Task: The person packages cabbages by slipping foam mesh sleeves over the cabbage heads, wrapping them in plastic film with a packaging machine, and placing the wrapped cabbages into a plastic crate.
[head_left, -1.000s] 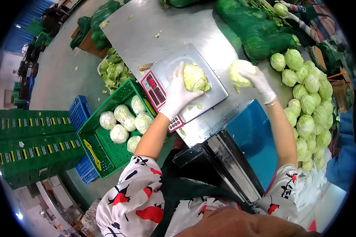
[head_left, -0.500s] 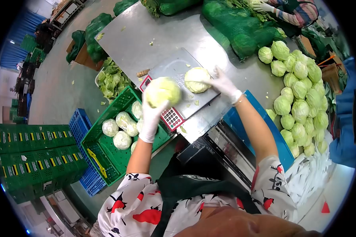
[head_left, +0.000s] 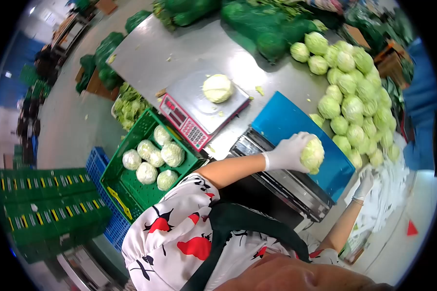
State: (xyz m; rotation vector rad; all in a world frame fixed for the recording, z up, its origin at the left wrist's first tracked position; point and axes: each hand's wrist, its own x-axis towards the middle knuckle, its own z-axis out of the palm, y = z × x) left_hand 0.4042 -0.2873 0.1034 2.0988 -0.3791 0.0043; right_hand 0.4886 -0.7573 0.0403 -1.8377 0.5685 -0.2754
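My left hand [head_left: 290,153], in a white glove, is wrapped round a cabbage [head_left: 312,154] above the blue panel [head_left: 301,128] of the machine in front of me. Off to the right, my gloved right hand [head_left: 364,185] reaches onto a pile of white plastic strips or bags [head_left: 386,194]; its fingers are too small and blurred to read. Another cabbage [head_left: 217,88] rests on the metal plate of the red-edged scale [head_left: 185,122]. Loose leaf bits lie on the plate beside it.
Left of the scale, a green crate [head_left: 112,167] holds several wrapped cabbages. Many bare cabbages [head_left: 352,107] are heaped at the right. Green net sacks [head_left: 272,41] lie along the table's [head_left: 145,46] far side. Stacked green crates [head_left: 48,203] stand at the lower left.
My left hand has carried its cabbage rightward from the scale to above the blue panel. My right hand has let go of the other cabbage, left on the scale, and moved to the white plastic.
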